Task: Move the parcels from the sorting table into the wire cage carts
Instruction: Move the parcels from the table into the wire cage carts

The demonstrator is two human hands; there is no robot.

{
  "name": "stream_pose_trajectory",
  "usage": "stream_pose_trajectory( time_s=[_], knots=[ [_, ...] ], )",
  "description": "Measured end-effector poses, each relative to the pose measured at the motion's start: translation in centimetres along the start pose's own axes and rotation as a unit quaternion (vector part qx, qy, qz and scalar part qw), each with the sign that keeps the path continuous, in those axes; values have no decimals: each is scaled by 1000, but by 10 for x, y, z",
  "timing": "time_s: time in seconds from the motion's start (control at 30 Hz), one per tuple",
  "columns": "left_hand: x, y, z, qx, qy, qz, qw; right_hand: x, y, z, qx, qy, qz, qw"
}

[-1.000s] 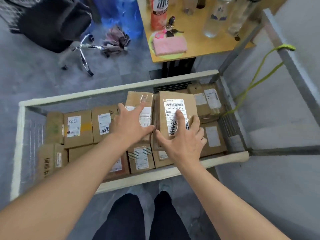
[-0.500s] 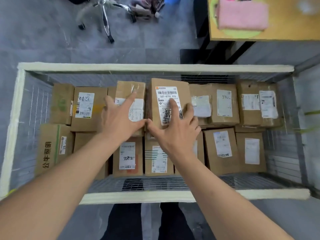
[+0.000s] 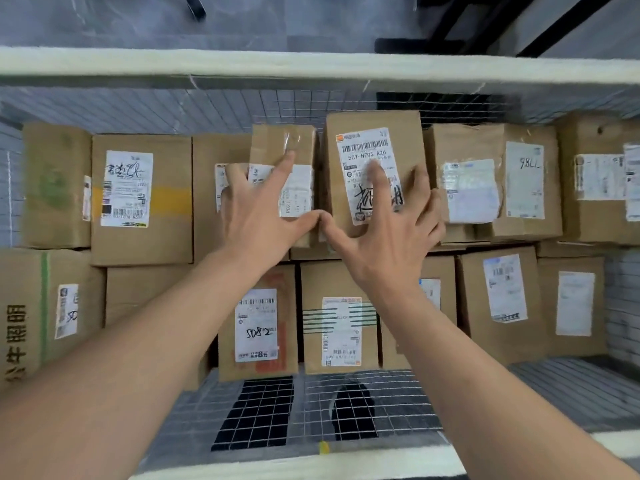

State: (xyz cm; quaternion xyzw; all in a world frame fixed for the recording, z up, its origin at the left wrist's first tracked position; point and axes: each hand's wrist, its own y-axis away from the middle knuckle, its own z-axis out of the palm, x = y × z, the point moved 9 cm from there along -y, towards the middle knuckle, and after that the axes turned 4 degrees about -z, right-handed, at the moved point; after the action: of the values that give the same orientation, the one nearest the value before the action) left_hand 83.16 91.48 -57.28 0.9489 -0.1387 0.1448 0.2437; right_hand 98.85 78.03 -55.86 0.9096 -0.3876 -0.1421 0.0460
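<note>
Both our hands lie flat, fingers spread — left hand (image 3: 258,216) on the narrow parcel (image 3: 282,147), right hand (image 3: 384,233) on the labelled parcel (image 3: 374,168), mid-cart against the wire cage cart (image 3: 311,67) far wall — stiff cardboard, probably light; we'd grip opposite edges

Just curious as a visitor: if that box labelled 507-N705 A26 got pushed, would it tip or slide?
The box looks stiff: its cardboard edges are straight and unbent. It sits higher than its neighbours, apparently on other parcels, so a shove might tip it. The right hand lies flat on it, seemingly steadying it.
</note>
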Motion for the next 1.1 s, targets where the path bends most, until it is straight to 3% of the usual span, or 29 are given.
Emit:
stream_pose_trajectory(
  time_s=[0.4,0.6,1.1],
  knots=[
    [15,-3,39,-22,28,60,998,13,-1,13,43,41,-42,997],
    [22,2,49,-33,4,136,990,11,-6,16,45,60,-47,996],
    [19,-6,49,-41,-37,164,985,13,-5,17,32,61,-44,997]
  ],
)
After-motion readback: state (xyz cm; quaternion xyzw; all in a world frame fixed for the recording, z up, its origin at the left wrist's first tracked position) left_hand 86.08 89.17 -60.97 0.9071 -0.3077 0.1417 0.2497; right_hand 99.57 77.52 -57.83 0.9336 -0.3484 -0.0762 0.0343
